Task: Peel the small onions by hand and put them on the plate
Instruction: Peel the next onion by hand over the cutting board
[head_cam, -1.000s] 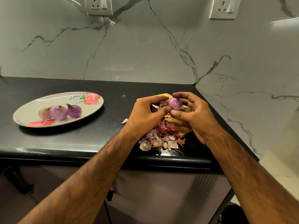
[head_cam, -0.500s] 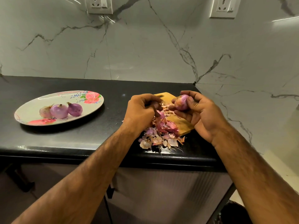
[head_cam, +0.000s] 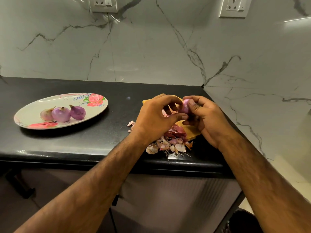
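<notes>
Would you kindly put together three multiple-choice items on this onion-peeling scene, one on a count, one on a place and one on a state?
1. How many onions lie on the plate? A. three B. two C. five
2. Where does the pile of peels lie? A. on the plate B. on the floor C. near the counter's front edge, partly on the cutting board
3. What is the state of the fourth onion? A. loose on the counter B. held between the left hand and right hand C. resting on the plate
Answers: 1 A, three bulbs sit side by side on it; 2 C, the skins are heaped below the hands; 3 B, fingers of both hands curl round it.
</notes>
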